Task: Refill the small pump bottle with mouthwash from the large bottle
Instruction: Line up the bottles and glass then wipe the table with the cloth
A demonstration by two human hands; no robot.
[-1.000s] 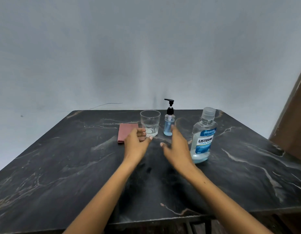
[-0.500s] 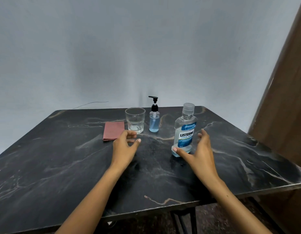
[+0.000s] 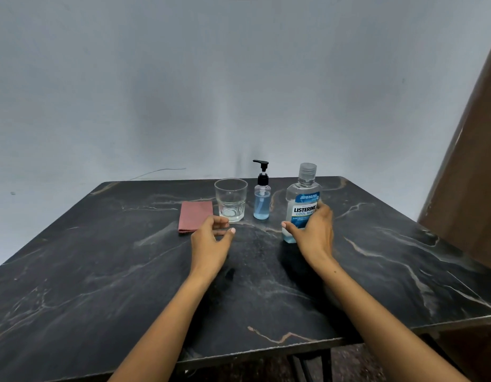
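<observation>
A: Cloth (image 3: 196,215) first, folded flat at the left of the worktop (image 3: 101,271). Just beside it stands a glass (image 3: 231,199), which looks empty.

B: And the left hand (image 3: 209,244)?

A: It hovers near the glass with the fingers loosely curled. Its grip is open and holds nothing.

B: Where is the pump bottle (image 3: 262,201)?

A: Upright between the glass and the large bottle (image 3: 303,199), pump head on, blue liquid reaching about halfway up.

B: The right hand (image 3: 313,234)?

A: It is wrapping the lower half of the large bottle, thumb at the front, fingers round the far side. Whether that grip is fully closed I cannot tell. The bottle stands on the worktop with its cap on.

B: Advice for this step?

A: Close firmly round the label and keep the bottle upright. I would bring the free hand to the cap, twisting it off before any tilting.
</observation>
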